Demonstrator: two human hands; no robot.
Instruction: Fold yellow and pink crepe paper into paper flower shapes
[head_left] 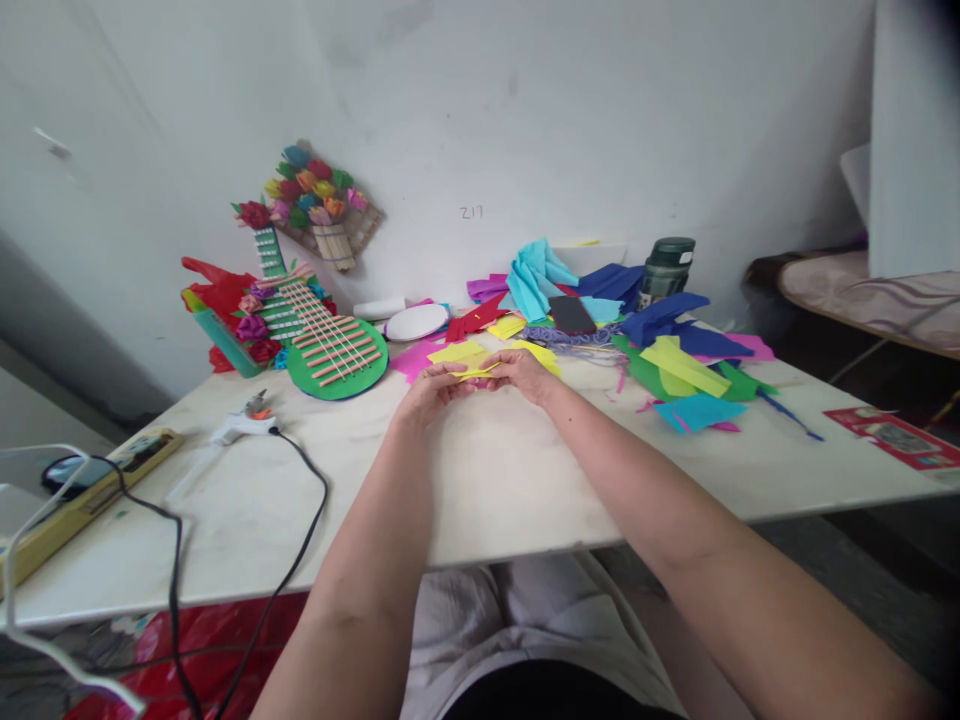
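On the pale desk [510,490] I see a green round-bodied model guitar [326,350] left of thin yellow paper [478,374], behind a white glue gun [244,425]; right on my feed, a dark rectangular phone [571,315] lies among coloured paper sheets [538,278], a dark-green cylindrical bottle [666,270] beyond.

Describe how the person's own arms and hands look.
The left arm and right arm show bare, with no sleeves in view. The left hand and right hand wear no gloves, and no watch or bracelet shows. A small dark spot marks the right arm. Any ring is unclear.
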